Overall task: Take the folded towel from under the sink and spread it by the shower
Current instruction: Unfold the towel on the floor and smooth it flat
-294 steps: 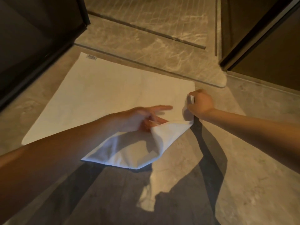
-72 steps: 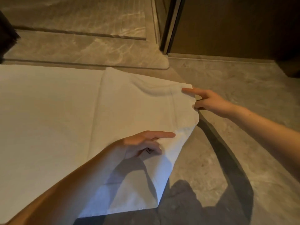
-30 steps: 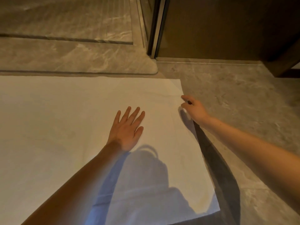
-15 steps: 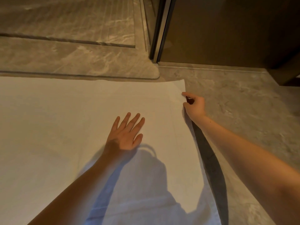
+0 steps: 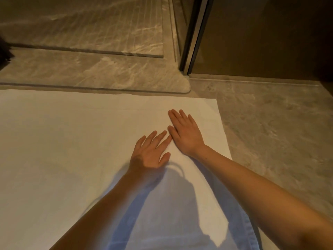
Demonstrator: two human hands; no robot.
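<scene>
Your left hand (image 5: 150, 152) lies flat on the towel (image 5: 72, 150), with its fingers straight and a little apart. Your right hand (image 5: 185, 134) lies flat too, just to the right and a bit farther away, near the far right corner. The towel is spread open on the floor (image 5: 270, 141), and its far edge is right beside the shower step (image 5: 100, 74). If you push hard sideways, the towel could slide on the smooth floor or bunch up.

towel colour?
Plain white towel, no pattern visible; bluish where shadowed. Head view, the only one.
</scene>
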